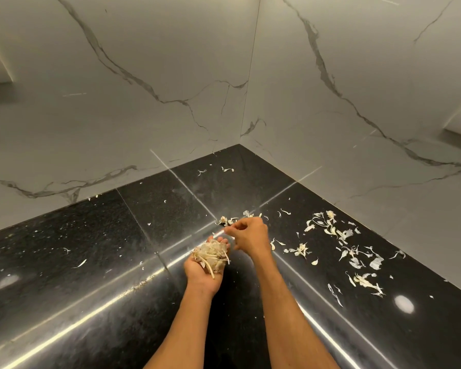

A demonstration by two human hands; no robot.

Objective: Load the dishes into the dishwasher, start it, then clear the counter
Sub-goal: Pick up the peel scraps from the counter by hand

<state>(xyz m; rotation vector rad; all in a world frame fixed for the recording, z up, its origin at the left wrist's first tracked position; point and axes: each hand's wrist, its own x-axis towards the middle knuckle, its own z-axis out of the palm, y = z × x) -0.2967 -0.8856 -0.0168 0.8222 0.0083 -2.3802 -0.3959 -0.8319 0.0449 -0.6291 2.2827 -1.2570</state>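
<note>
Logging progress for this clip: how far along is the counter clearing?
Partly done. The left hand cups a pile of peels, so some are already gathered. The right hand is pinching another scrap over it. Left: many peels on the right of the counter, the thickest patch there, plus a few near the corner. No dishwasher in view.

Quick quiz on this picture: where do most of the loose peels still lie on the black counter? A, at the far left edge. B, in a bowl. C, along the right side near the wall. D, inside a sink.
C: the thickest scatter of peels lies on the counter to the right of the right hand, near the wall.
</note>
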